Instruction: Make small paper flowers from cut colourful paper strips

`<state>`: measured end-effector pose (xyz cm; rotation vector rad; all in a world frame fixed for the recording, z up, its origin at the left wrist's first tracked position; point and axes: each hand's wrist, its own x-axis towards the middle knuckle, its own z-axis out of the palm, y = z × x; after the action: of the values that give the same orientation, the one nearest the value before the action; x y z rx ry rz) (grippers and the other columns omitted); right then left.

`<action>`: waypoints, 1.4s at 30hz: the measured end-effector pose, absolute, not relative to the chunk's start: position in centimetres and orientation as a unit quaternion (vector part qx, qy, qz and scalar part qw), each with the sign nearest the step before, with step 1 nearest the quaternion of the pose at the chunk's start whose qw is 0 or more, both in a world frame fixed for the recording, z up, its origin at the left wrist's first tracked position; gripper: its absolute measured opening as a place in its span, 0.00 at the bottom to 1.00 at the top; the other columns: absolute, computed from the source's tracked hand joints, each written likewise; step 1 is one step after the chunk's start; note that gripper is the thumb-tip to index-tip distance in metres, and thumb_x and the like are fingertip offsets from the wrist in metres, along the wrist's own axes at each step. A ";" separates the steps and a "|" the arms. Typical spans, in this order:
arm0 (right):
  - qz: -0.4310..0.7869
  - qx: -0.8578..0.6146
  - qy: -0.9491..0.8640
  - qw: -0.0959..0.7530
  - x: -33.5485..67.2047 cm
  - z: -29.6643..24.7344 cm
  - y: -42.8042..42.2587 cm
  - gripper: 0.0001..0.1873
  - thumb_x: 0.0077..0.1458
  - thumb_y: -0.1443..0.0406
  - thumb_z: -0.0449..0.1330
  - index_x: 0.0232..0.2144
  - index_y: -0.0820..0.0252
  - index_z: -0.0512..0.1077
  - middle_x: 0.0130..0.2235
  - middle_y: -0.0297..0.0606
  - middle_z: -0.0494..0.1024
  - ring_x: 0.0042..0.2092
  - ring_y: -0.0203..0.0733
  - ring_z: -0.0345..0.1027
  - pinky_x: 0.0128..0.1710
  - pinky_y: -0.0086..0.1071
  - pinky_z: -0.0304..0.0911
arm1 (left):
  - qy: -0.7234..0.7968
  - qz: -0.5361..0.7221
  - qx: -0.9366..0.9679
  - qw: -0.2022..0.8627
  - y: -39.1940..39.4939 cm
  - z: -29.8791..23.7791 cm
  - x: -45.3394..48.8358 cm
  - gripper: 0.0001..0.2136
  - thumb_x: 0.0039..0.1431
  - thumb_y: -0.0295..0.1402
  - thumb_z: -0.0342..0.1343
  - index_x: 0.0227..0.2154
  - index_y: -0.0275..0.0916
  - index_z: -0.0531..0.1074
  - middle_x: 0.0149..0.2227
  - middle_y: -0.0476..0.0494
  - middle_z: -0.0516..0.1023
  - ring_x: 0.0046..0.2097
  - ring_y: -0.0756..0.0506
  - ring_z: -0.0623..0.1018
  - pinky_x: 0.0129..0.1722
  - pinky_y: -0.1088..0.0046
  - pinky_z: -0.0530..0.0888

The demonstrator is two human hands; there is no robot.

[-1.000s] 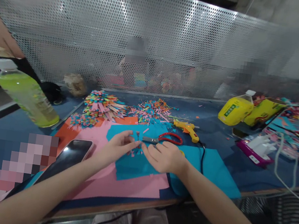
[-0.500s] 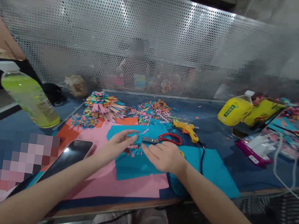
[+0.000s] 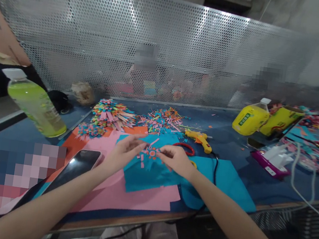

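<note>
A small paper flower with orange and pink petals is between my two hands, over a blue paper sheet. My left hand has its thumb and fingertips closed at the flower's left edge. From the other side, my right hand pinches the flower's right edge. Small pink paper strips lie just below my left fingertips. Behind my right hand show the red handles of the scissors; their blades are hidden by the hand.
A yellow glue gun lies beyond the scissors. At the back are a multicoloured paper cone and loose strips. A phone and green bottle are left; tissues and yellow bottle right. Perforated metal panel stands behind.
The orange and pink flower now shows between my hands, where blue and pink pieces showed before. My right hand has shifted slightly up and left, covering the scissors' blades.
</note>
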<state>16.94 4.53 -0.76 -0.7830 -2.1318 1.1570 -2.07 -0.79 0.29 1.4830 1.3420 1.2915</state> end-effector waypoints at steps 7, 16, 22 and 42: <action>0.527 -0.280 -0.743 0.303 16.9 -0.8 4.7 0.17 0.50 0.54 0.55 0.20 0.61 0.62 0.16 0.26 0.62 0.13 0.25 0.52 0.11 0.22 0.47 | 0.508 0.481 0.557 0.448 -0.9 0.4 -1.9 0.21 0.48 0.39 0.56 0.44 0.34 0.67 0.27 0.46 0.75 0.26 0.51 0.72 0.27 0.75 0.69; 0.532 -0.279 -0.742 0.296 16.9 -0.4 4.4 0.15 0.51 0.57 0.54 0.22 0.62 0.62 0.13 0.24 0.60 0.12 0.25 0.50 0.12 0.22 0.45 | 0.491 0.479 0.536 0.493 -1.0 0.5 -1.9 0.21 0.46 0.36 0.58 0.44 0.34 0.67 0.27 0.47 0.75 0.25 0.52 0.72 0.27 0.75 0.69; 0.527 -0.283 -0.749 0.286 16.9 -0.7 4.6 0.15 0.52 0.57 0.54 0.21 0.61 0.60 0.11 0.23 0.59 0.12 0.25 0.50 0.13 0.21 0.45 | 0.479 0.479 0.525 0.515 -1.1 0.5 -1.8 0.21 0.45 0.35 0.60 0.44 0.34 0.67 0.28 0.48 0.74 0.25 0.53 0.71 0.26 0.77 0.68; 0.578 -0.278 -0.704 0.304 16.5 -1.5 5.2 0.16 0.50 0.54 0.55 0.26 0.61 0.62 0.20 0.28 0.66 0.15 0.26 0.57 0.13 0.22 0.51 | 0.450 0.489 0.552 0.504 -0.6 -1.2 -1.8 0.19 0.43 0.31 0.61 0.40 0.36 0.66 0.26 0.50 0.75 0.25 0.52 0.73 0.25 0.76 0.70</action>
<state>16.48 5.24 -1.51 -0.7376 -1.8642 1.5317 -1.82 -0.56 -1.22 1.3322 1.0858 1.1806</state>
